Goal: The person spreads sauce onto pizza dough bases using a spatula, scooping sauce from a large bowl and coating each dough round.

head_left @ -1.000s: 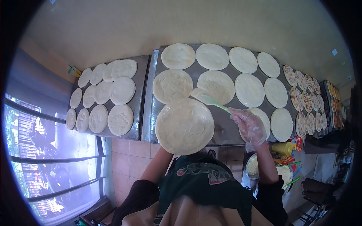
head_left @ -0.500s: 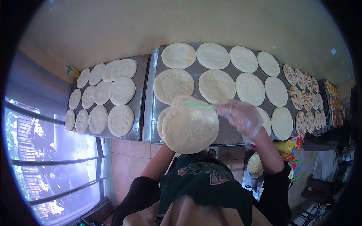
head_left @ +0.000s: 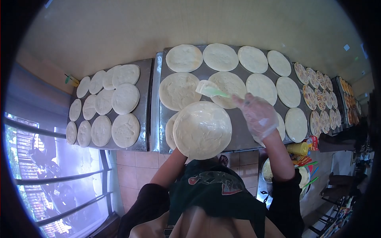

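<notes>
Tray [head_left: 240, 130] below right hand [head_left: 260, 116], wall [head_left: 198, 23] beyond; fingers closed round spatula [head_left: 211, 90]. Left hand hidden, probably under disc [head_left: 203, 130]; grip unclear.

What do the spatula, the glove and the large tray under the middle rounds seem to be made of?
Spatula: likely plastic, as its green handle looks smooth and slightly translucent; pale spread coats its head, leaving that open.
Glove: apparently thin, glossy plastic film, being see-through and creased.
Large tray: probably metal, dull grey with faint glints.
</notes>
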A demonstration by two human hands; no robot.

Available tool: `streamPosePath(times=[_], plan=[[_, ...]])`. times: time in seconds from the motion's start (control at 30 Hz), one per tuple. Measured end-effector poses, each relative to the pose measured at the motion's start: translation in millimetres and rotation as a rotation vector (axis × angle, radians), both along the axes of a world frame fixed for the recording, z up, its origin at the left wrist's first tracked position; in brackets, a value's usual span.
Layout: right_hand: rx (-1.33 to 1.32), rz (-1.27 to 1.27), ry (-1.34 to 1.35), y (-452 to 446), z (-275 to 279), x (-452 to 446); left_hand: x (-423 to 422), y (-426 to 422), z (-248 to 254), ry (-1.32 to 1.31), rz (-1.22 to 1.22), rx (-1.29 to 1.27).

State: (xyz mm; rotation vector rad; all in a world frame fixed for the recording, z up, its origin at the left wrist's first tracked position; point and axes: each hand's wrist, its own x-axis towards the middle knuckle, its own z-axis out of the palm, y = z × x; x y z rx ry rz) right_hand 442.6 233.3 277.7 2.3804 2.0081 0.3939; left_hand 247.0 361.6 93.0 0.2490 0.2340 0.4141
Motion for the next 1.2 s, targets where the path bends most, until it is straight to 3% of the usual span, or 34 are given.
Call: streamPosePath(times=[0.1,0.17,0.23,0.3,0.4,0.6,0.7,0.83,0.97,1.13,1.17,1.2], plan=[[0.068,-0.068,0.19,-32.7,-5.3,2.3,4.6,2.6,-10.2,-0.059,-0.002,-0.035],[0.497,0.005,0.771,-58.3,-24.2,-1.7,10.7,4.5,-16.4,-0.072,-0.011,-0.087],[0.409,-0.255,0.527,-83.2,-29.1,-24.0,18.8,8.8,-20.0,-0.101,-0.029,-0.09],[0.51,-0.239,0.553,-114.2,-82.4,-42.1,27.0,12.3,-23.5,-0.124,-0.046,-0.091],[0.485,-0.127,0.357,-137.8,-129.0,-67.8,28.1,13.7,-30.3,-0.153,-0.097,-0.087],[0.604,-0.493,0.541,-127.9,-142.3,-61.2,37.1,1.8,-39.7,-0.196,-0.237,-0.079],[0.824,-0.467,0.682,-132.2,-145.1,-45.1,32.9,-6.4,-46.0,-0.218,-0.305,-0.083],[0.642,-0.695,0.676,-170.7,-147.3,-40.8,48.3,-36.5,-61.3,-0.229,-0.367,-0.114],[0.814,-0.797,0.83,-200.2,-160.8,-37.1,53.6,-64.0,-68.5,-0.229,-0.425,-0.144],[0.851,-0.923,0.906,-232.6,-145.7,-38.4,42.8,-62.0,-30.9,0.327,-0.27,0.167],[0.871,-0.916,0.949,-237.4,-142.9,-38.9,34.7,-57.9,-16.0,0.333,-0.276,0.172],[0.893,-0.905,0.991,-240.5,-141.7,-38.3,25.0,-52.3,0.7,0.367,-0.289,-0.119]])
